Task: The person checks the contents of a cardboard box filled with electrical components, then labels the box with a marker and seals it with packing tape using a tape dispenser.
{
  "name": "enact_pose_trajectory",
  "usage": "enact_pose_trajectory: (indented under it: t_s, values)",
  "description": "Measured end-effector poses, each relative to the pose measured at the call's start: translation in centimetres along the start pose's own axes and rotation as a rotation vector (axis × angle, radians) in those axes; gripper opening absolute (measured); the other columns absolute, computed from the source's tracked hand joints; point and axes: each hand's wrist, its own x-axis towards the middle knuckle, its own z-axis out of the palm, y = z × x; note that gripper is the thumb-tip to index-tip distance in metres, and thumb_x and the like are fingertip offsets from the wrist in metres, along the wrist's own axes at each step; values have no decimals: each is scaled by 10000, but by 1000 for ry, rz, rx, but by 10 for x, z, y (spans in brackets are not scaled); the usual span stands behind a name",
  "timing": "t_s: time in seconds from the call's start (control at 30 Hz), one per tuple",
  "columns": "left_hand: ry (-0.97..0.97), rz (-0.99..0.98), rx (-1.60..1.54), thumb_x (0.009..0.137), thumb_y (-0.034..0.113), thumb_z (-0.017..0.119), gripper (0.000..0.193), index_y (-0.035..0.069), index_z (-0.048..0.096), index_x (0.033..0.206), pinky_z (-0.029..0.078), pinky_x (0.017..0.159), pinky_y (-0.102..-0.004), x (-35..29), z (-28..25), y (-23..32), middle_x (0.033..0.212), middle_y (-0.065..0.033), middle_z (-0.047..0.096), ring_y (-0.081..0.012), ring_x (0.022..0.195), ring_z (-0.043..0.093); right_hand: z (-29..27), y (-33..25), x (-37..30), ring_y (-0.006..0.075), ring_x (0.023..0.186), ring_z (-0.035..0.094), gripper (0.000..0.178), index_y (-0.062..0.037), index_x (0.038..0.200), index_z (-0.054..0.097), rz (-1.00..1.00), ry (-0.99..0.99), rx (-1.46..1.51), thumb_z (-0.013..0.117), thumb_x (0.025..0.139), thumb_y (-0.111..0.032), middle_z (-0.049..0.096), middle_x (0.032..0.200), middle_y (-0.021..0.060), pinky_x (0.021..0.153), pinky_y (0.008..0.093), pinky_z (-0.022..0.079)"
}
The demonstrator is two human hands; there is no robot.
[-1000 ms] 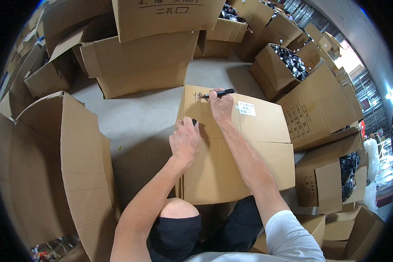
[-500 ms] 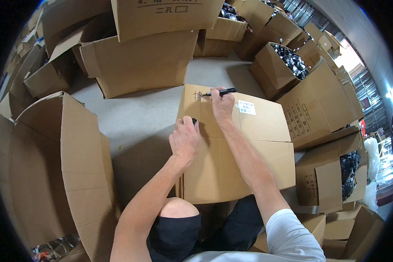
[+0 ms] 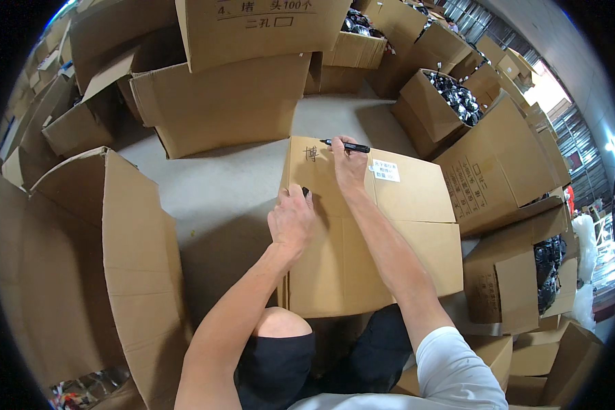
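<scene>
A closed cardboard box (image 3: 403, 256) stands in front of my knees, with a white printed label (image 3: 385, 170) on its top. My right hand (image 3: 350, 164) grips a black marker (image 3: 355, 146) over the far left part of the top, its tip pointing left. Dark handwriting (image 3: 311, 154) lies on the cardboard just left of that tip. My left hand (image 3: 292, 217) rests at the box's left edge, fingers closed around a small black marker cap (image 3: 305, 192); only its end shows.
A tall open carton (image 3: 140, 273) stands to my left and another large carton (image 3: 219, 102) ahead. Open cartons holding black plastic-wrapped goods (image 3: 454, 98) are at the far right, with another carton (image 3: 506, 287) close on my right. Grey floor (image 3: 219, 184) shows between them.
The marker tip has lifted slightly away from the handwriting, which now shows more strokes. My left hand stays at the box's left edge. The view has shifted slightly.
</scene>
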Motion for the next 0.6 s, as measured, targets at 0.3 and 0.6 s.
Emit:
enact_pose_trajectory:
  t_s: [0.3, 0.6]
  values:
    - [-15, -18, -1, 1030, 335, 505, 321, 19, 542, 1077, 567, 734, -537, 0, 0, 3, 1089, -244, 622, -438, 843, 705, -47, 9, 9, 106, 775, 623, 268, 15, 1016, 708, 63, -74, 7, 663, 951, -241, 704, 811, 32, 727, 285, 504]
    - [-17, -6, 44, 1044, 350, 481, 332, 25, 515, 1105, 561, 727, -547, -1, 3, 2, 1087, -244, 613, -447, 826, 701, -41, -3, 1, 97, 813, 629, 263, -7, 1015, 724, 44, -263, -18, 680, 945, -257, 712, 851, 29, 771, 268, 510]
